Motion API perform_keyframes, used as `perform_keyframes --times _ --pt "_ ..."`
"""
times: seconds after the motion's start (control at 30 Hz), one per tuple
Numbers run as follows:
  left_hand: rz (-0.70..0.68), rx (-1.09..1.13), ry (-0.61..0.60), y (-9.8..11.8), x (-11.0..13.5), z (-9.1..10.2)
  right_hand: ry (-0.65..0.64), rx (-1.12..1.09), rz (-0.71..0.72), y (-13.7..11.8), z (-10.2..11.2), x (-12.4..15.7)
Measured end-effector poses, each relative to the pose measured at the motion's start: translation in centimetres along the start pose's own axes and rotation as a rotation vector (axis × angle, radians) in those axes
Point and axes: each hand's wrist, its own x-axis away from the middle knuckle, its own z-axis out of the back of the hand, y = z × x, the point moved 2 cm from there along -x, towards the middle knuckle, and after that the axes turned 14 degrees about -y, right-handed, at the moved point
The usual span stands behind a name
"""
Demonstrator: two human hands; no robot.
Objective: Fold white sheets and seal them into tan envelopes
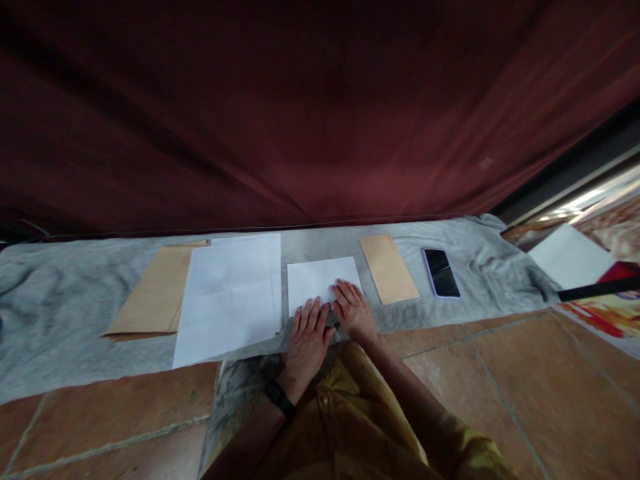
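Pressing down on a small white sheet [323, 273], a person in a mustard shirt [345, 433] leans over a gray cloth [480, 250] spread across tan floor tiles [545, 360]. One black watch [279, 398] circles the left wrist. The left hand [307, 340] and right hand [355, 313] rest side by side, palms down, fingers extended and loose, grasping nothing. Both cover part of the sheet's near edge; the sheet lies at center, its far edge in plain view. Whether it is one layer or several cannot be told.

To the left lie larger white papers [227, 300], at least two, their exact number unclear. They overlap a pile of big brown envelopes [150, 287], two or more, hiding its right side. To the right, just beyond the right hand, sits one small brown envelope [389, 270], tilted slightly. Past it lies one phone [442, 273], dark screen up, in a pale purple case.

Off the cloth's right end, one black bar [597, 291] crosses between a white panel [573, 257] and a colorful print [607, 317]. Behind everything, a dark red curtain [320, 127] closes off the far side of the cloth.
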Motion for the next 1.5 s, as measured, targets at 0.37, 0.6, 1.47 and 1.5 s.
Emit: perform_keyframes --times 0.37,0.6,1.47,1.5 --pt "0.05 0.007 0.029 -0.9 1.0 -0.1 0.011 0.008 -0.083 1.8 0.5 1.7" --pt "0.097 -0.024 0.033 -1.1 1.5 -0.2 0.081 -0.034 -0.107 2.9 0.8 3.0" --pt "0.19 0.184 0.164 -3.6 -4.1 -0.1 0.022 0.05 -0.112 1.9 -0.1 -1.4" --pt "0.2 0.216 0.18 -3.8 -3.9 -0.1 0.027 0.051 -0.12 2.2 0.0 -1.1"
